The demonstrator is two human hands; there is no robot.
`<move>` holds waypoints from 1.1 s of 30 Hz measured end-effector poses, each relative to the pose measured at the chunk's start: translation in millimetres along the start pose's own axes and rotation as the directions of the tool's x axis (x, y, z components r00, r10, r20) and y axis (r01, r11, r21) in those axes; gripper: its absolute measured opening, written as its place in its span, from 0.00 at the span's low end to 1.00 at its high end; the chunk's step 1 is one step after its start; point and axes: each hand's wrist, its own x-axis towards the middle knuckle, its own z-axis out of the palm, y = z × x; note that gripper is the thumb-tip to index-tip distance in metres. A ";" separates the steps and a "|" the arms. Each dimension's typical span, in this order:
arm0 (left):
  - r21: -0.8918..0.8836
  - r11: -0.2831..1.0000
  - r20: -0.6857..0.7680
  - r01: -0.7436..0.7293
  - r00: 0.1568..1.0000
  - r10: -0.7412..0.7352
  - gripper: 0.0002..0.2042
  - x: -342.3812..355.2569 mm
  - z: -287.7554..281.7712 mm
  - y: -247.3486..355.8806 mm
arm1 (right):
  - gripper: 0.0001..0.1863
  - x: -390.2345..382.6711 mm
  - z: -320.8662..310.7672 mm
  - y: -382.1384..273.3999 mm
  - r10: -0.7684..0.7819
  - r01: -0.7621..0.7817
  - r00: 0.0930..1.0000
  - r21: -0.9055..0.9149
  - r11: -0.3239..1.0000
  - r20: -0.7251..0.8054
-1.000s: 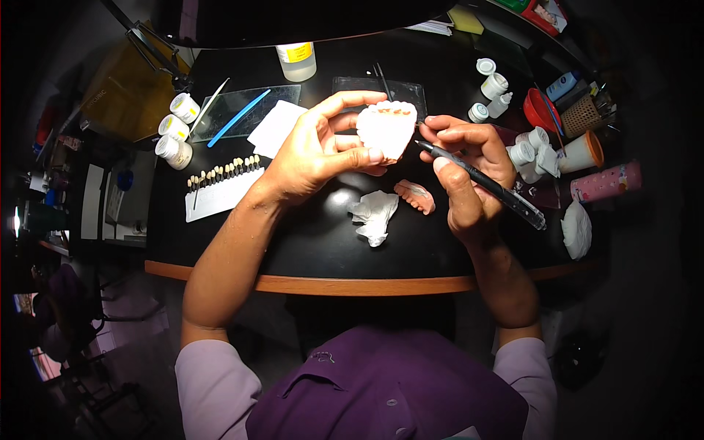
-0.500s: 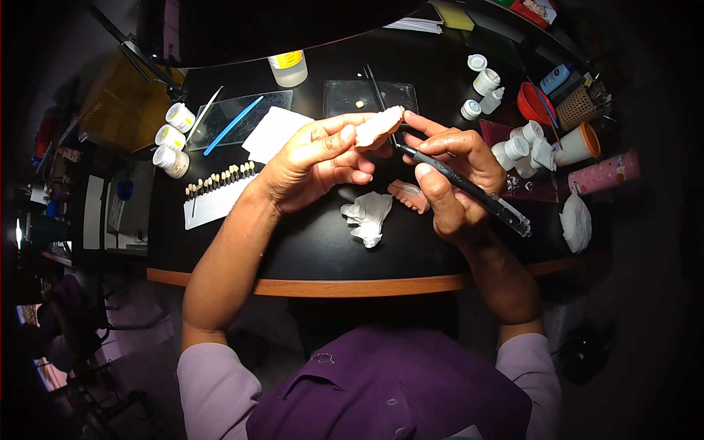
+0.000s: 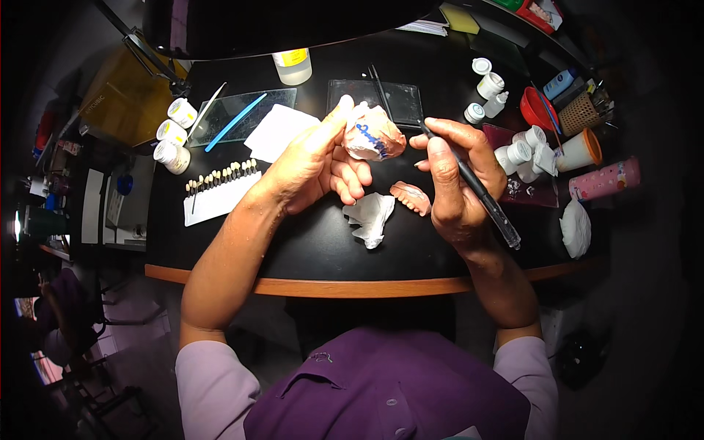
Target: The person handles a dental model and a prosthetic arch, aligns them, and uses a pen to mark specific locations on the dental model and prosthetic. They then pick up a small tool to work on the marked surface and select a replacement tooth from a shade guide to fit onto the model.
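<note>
- Pink and white plaster cast (image 3: 375,136), held at the tips of the left hand (image 3: 312,158), has just been turned over: a second ago its row of teeth was in view, half a second ago it stood nearly edge-on, and now a face with blue handwriting shows
- Left grip: pinching the cast by its left edge, thumb laid along that side, while the lower fingers hang loosely curled beneath it (whether another finger presses from behind is hidden)
- Right grip: thumb and fingers pinched round a black pen (image 3: 488,198), the right hand (image 3: 466,172) just to the right of the cast; the pen's tip has drawn back a little, and now stands apart from the plaster
- For the work, this reads as a change of side being looked at: the toothed face is turned from view, and with the tip off the surface no mark seems to be made at this instant
- Below and between the two grips, a smaller pink cast (image 3: 411,198) and a crumpled white tissue (image 3: 369,220) lie much as they did; beyond the held cast, tweezers (image 3: 378,86) rest across a dark slab (image 3: 343,91), while a tooth shade row (image 3: 220,178) sits left of the left grip
</note>
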 end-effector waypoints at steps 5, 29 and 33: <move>0.073 0.995 -0.068 0.068 0.996 -0.063 0.39 -6.9 3.5 0.9 | 0.09 -2.5 10.8 9.3 0.093 -0.091 0.993 -0.027 0.995 0.073; 0.377 0.854 -0.204 -0.360 0.867 0.455 0.20 -3.3 -32.7 17.8 | 0.14 -26.4 23.8 -5.7 0.022 0.252 0.701 -0.277 0.927 0.713; 0.410 0.831 -0.161 -0.376 0.867 0.472 0.19 -1.9 -32.5 9.1 | 0.14 -31.3 25.4 6.3 -0.078 0.311 0.747 -0.245 0.918 0.660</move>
